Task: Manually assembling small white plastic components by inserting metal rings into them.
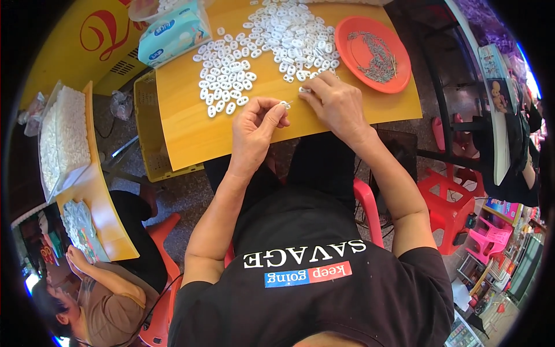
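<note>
My left hand is closed in a pinch above the table's near edge. Between its thumb and forefinger is a small white plastic piece, with a thin metal pin sticking out to the right. My right hand is bent down at the near side of a large heap of white oval two-holed pieces. Its thumb and forefinger close on another white oval piece, partly hidden by the fingers. A looser group of the same pieces lies to the left. Beyond my right hand, a red plate holds many thin metal pins.
The yellow-brown table carries a blue tissue pack at its far left. A yellow crate stands beside it. Leftward, another person sits at a second table with a tub of white pieces. Red stools stand right.
</note>
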The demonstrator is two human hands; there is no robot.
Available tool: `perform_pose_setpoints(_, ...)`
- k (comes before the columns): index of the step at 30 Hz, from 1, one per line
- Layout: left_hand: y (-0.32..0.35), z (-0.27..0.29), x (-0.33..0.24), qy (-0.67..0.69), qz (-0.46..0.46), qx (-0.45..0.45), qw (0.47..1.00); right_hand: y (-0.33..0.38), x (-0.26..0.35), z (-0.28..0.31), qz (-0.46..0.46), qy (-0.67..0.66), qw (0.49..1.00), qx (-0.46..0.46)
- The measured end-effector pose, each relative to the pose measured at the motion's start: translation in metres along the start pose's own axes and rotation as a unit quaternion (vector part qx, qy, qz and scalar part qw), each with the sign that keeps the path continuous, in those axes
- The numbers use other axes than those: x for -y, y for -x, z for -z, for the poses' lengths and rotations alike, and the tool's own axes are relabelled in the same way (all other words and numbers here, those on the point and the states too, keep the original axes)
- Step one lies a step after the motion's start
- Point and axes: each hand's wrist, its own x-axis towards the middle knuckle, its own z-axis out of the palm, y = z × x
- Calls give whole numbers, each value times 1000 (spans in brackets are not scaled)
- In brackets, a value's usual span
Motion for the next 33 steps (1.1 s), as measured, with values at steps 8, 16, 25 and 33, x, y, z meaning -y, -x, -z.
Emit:
perform_pose_setpoints(8, 1, -1, -2, 7, 3, -10, 1000, 0, 4, -4, 73, 28, 995, 65)
perform_pose_setpoints(16, 3, -4, -12, 41, 8, 6, 999, -4, 8, 10, -251, -488, 830, 103)
perform_pose_setpoints(25, -1, -12, -23, 71, 25, 15, 997, -3, 23, 27, -281, -631, 718, 85)
perform_pose_setpoints(33, -1, -14, -25, 71, 19, 3, 997, -1, 24, 27, -277, -642, 710, 83)
